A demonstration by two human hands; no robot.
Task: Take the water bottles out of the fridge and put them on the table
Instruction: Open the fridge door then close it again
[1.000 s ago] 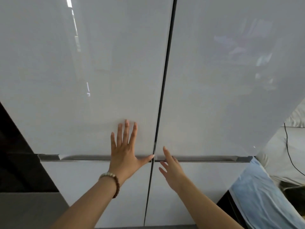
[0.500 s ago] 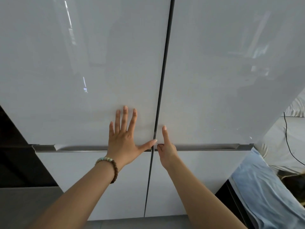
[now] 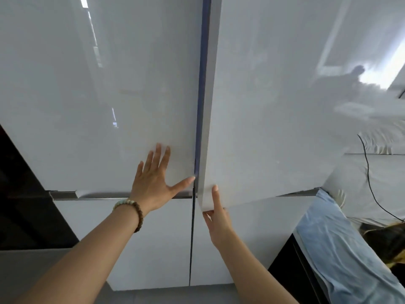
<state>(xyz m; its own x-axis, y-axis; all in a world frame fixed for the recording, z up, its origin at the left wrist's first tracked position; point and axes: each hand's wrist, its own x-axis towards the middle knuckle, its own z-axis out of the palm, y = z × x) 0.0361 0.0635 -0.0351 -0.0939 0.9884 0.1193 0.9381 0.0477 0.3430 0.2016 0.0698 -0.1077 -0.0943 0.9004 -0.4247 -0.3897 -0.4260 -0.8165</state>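
A tall glossy white fridge fills the view. Its upper left door (image 3: 98,95) is closed. My left hand (image 3: 153,183) lies flat on it, fingers spread, a bead bracelet on the wrist. The upper right door (image 3: 274,128) stands slightly ajar, its inner edge swung out toward me. My right hand (image 3: 217,213) grips that door's bottom left corner, fingers hooked under it and the thumb up its front. Both lower doors (image 3: 153,238) are closed. No water bottles can be seen; the fridge's inside is hidden.
A dark cabinet (image 3: 19,194) flanks the fridge on the left. To the right lies white cloth-covered furniture (image 3: 377,176) with a black cable (image 3: 368,172) across it, and a light blue cloth (image 3: 341,249) over a dark surface. Grey floor (image 3: 54,270) shows below.
My right hand has taken hold of the upper right door's bottom corner and pulled it a little way out. The left hand stays flat on the left door.
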